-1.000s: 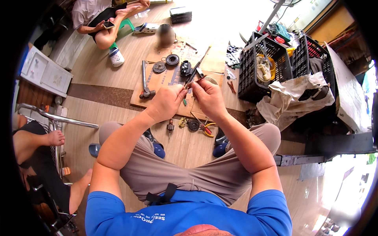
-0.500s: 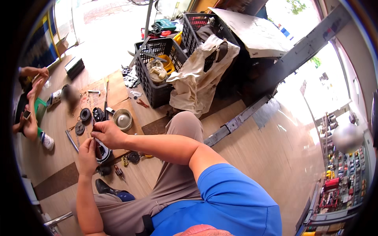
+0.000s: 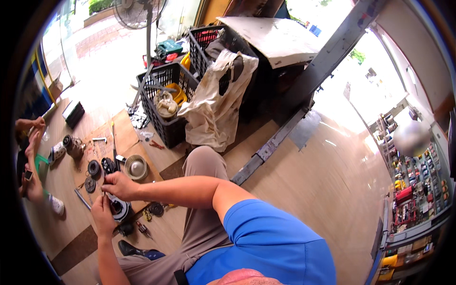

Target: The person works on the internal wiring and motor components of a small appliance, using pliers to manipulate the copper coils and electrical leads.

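My left hand (image 3: 102, 216) and my right hand (image 3: 118, 186) meet with fingers closed around a small thin part, too small to make out clearly. Just under them lies a round housing (image 3: 121, 210) with dark workings inside. Around them on the cardboard (image 3: 97, 137) are two dark rings (image 3: 94, 167), a black assembly (image 3: 109, 166), a pale fan wheel (image 3: 136, 167), a long screwdriver (image 3: 114, 144) and a metal-handled tool (image 3: 82, 198). An armature (image 3: 143, 228) and a dark disc (image 3: 156, 209) lie near my legs.
Black crates (image 3: 168, 121) with draped cloth (image 3: 213, 109) stand ahead, beside a standing fan (image 3: 134, 10) and a leaning white board (image 3: 270, 38). A metal beam (image 3: 325, 61) crosses to their right; stocked shelves (image 3: 411, 190) line the far right. A seated person (image 3: 32, 173) holds a phone at left.
My view has swung to the right, bringing the shelves in and shifting crates and hands leftward in the picture. Both hands stay together, and the round housing now shows beneath them.
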The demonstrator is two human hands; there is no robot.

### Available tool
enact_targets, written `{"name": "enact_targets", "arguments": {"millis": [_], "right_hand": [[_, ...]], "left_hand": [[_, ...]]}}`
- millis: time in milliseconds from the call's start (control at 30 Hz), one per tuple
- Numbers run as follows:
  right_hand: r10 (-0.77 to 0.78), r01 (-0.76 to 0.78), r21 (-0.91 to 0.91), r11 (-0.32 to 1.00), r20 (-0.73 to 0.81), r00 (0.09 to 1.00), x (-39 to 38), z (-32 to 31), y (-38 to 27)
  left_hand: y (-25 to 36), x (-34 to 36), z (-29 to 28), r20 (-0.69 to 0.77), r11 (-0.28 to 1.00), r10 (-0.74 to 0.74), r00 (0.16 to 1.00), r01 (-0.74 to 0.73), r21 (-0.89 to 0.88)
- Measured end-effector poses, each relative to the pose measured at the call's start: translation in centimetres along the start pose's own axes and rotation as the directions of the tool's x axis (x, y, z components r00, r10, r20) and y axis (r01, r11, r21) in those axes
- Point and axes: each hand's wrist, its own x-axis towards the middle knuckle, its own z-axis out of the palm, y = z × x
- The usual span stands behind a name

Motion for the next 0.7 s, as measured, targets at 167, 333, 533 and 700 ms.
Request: {"name": "enact_targets", "arguments": {"millis": [167, 333, 533, 700], "right_hand": [[0.102, -0.102, 0.019, 0.995, -0.012, 0.995, -0.3, -0.2, 1.2], [0.172, -0.175, -0.055, 0.983, -0.047, 0.984, -0.7, 0.3, 2.0], [0.175, -0.176, -0.015, 0.984, -0.047, 0.983, -0.2, 0.3, 2.0], [0.110, -0.122, 0.095, 0.988, 0.118, 0.987, -0.5, -0.6, 1.0]], "left_hand": [[1.3, -0.1, 0.3, -0.009, 0.924, 0.197, 0.980, -0.182, 0.336], [1.4, -0.6, 1.1, -0.004, 0.879, 0.249, 0.968, -0.225, 0.420], [-0.4, -0.3, 0.9, -0.008, 0.870, 0.344, 0.939, -0.315, 0.380], [0.2, -0.2, 0.1, 0.353, 0.647, -0.118, 0.928, 0.342, -0.682]]}}
